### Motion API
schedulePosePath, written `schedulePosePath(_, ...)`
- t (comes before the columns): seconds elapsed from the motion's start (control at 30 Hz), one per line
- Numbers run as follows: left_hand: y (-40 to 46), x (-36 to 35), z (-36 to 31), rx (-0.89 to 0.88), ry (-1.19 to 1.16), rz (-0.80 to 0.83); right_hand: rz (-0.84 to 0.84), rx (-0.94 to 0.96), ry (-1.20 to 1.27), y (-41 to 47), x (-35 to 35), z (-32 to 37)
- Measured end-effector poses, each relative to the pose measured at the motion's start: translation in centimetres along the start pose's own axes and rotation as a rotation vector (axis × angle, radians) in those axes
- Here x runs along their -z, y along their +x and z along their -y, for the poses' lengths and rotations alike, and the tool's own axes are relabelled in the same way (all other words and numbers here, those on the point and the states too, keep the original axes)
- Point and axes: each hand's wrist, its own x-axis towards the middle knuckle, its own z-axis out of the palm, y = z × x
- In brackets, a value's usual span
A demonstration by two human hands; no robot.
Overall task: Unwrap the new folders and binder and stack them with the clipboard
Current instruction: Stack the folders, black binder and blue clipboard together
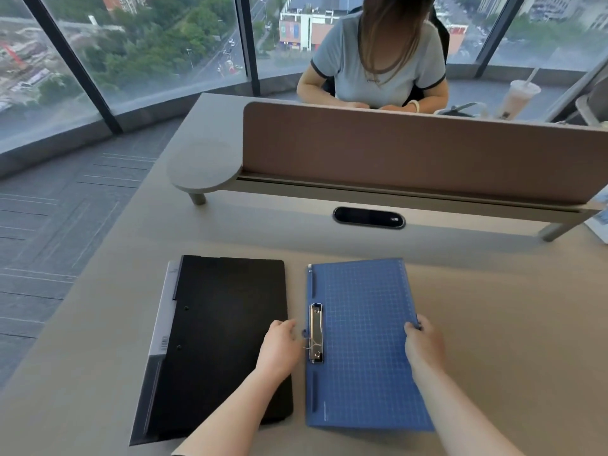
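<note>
A blue gridded clipboard (362, 343) lies flat on the desk, its metal clip (316, 334) along the left edge. My right hand (422, 343) grips the clipboard's right edge, fingers curled over it. My left hand (279, 347) rests at the gap between the clipboard and a black folder stack (223, 340), fingers bent near the clip; whether it touches the clipboard is unclear. The black stack lies to the left, with a grey-white spine and barcode label (163, 327) along its left side.
A brown divider panel (411, 153) on a raised grey shelf (200, 166) crosses the desk (493, 324) behind the items. A black cable port (368, 217) sits below it. A person sits opposite, with a drink cup (518, 98) nearby. Papers (600, 218) lie at the right edge.
</note>
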Motion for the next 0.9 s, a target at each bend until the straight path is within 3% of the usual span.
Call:
schedulePosePath(0.3,0.1,3.7,-0.1,-0.031,-0.185,-0.1,-0.038,0.035,0.147,0.2,-0.1,3.2)
schedulePosePath(0.43,-0.2,6.0,1.5,-0.059,-0.02,-0.323,0.04,0.02,0.199,-0.7,-2.6,4.3)
schedulePosePath(0.53,-0.5,8.5,3.6,0.043,0.203,-0.501,0.124,-0.008,0.193,-1.9,-5.5,4.2)
schedulePosePath(0.63,-0.8,10.8,6.1,0.191,0.276,-0.541,0.197,-0.038,0.164,-3.2,-8.5,3.7)
schedulePosePath(0.9,-0.7,14.2,11.3,0.452,0.0,-0.484,0.279,-0.034,0.106,-5.0,-13.6,3.3)
